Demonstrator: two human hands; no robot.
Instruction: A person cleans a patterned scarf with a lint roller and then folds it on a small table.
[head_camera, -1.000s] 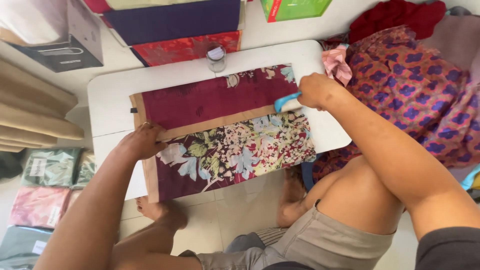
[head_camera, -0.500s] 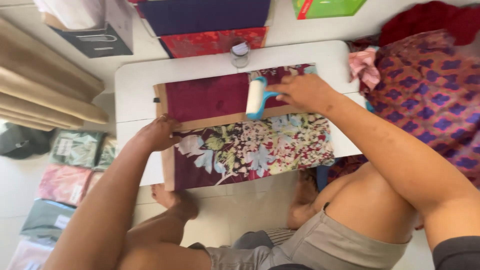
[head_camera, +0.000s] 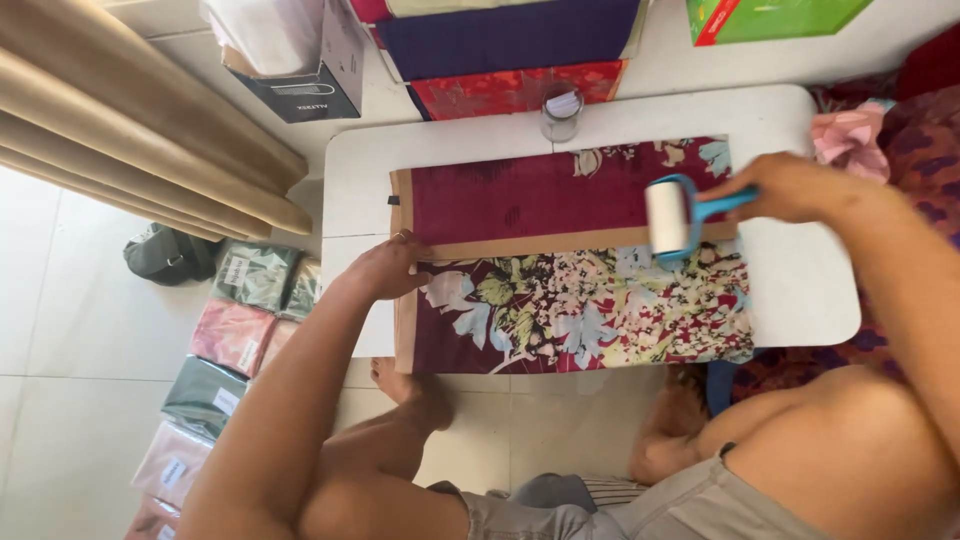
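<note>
The right hand (head_camera: 790, 188) grips the blue handle of a lint roller (head_camera: 672, 217), fingers curled tight around it. The handle points off to the right, toward the hand, and the white roll runs up and down in the view, crossing the tan stripe of the cloth (head_camera: 560, 260). The roll sits on the right part of the cloth, near its far edge. The left hand (head_camera: 388, 268) lies flat on the cloth's left end, fingers close together and pressing down (there is a ring on one finger). The cloth is long and folded, lying sideways on a small white table (head_camera: 800, 290) with round corners. Its top half is dark red and its near half has big flowers in cream, green and pale blue. A small clear jar (head_camera: 561, 112) stands at the table's back edge. The floor is pale shiny tile. Soft folded cloths in clear bags (head_camera: 235, 330) lie in a row on the left, and tan curtains (head_camera: 130, 130) hang in thick folds above them.
</note>
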